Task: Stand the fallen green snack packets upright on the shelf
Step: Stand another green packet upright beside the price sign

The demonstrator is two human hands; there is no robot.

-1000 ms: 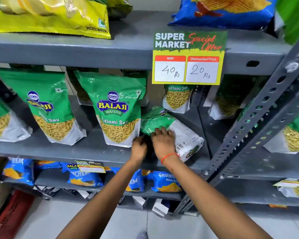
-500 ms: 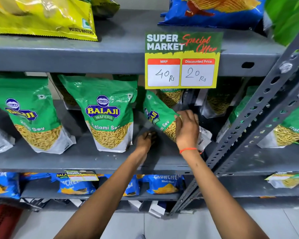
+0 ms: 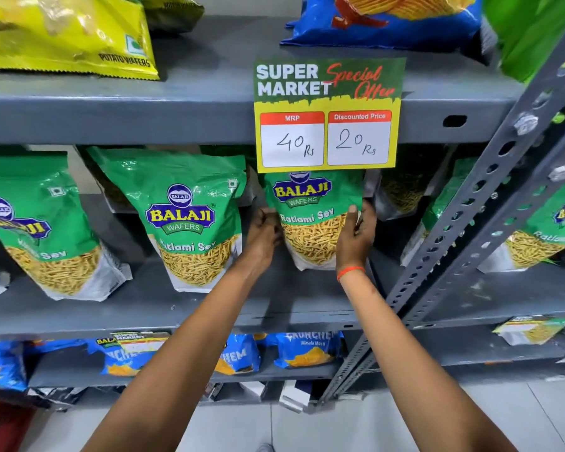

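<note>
A green Balaji Ratlami Sev packet (image 3: 312,220) stands upright on the grey middle shelf (image 3: 209,308), its top hidden behind the price sign. My left hand (image 3: 263,234) grips its left edge and my right hand (image 3: 356,234), with an orange wrist thread, grips its right edge. Two more green packets stand upright to the left: one in the middle (image 3: 190,220), one at the far left (image 3: 36,230).
A yellow-green special-offer price sign (image 3: 327,115) hangs from the upper shelf edge. A perforated grey upright (image 3: 470,230) slants at the right, with more green packets (image 3: 542,230) beyond it. Blue snack packets (image 3: 307,350) fill the lower shelf; yellow and blue bags lie on top.
The packet lay flat on the shelf a second ago; both hands have lifted and turned it until it stands upright facing front. The view has shifted right.
</note>
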